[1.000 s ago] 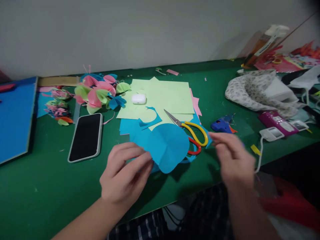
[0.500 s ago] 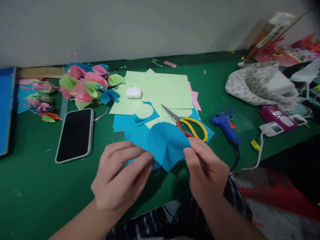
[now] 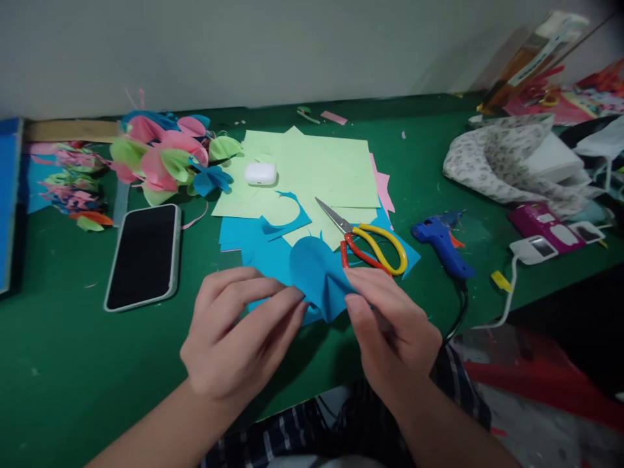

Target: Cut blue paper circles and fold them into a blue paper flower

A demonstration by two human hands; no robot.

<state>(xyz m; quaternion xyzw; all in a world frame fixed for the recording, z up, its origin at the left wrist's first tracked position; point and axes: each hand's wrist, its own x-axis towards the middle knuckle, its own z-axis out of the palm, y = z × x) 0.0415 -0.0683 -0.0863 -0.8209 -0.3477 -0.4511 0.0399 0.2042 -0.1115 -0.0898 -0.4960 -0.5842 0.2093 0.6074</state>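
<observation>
Between my two hands is a round piece of blue paper (image 3: 316,266) with creases running to a raised fold at its lower edge. My left hand (image 3: 244,331) pinches its left edge between thumb and fingers. On the other side my right hand (image 3: 394,325) grips the right edge, thumb toward me. Just beyond lie scissors (image 3: 373,244) with one yellow and one red handle, blades apart. They rest on light green paper sheets (image 3: 322,166) and blue sheets (image 3: 234,234). A blue offcut (image 3: 292,227) with a curved cut-out lies left of the blades.
A white earbud case (image 3: 260,173) sits on the green sheets. To the left are a phone (image 3: 143,257) and a cluster of folded paper flowers (image 3: 168,156). A blue glue gun (image 3: 443,247), patterned cloth (image 3: 487,153) and purple box (image 3: 543,227) are at right, with a cable (image 3: 509,305).
My right hand has moved left, closer to my left hand, and the blue paper circle is bent more sharply at its fold. More of the scissors' red handle shows.
</observation>
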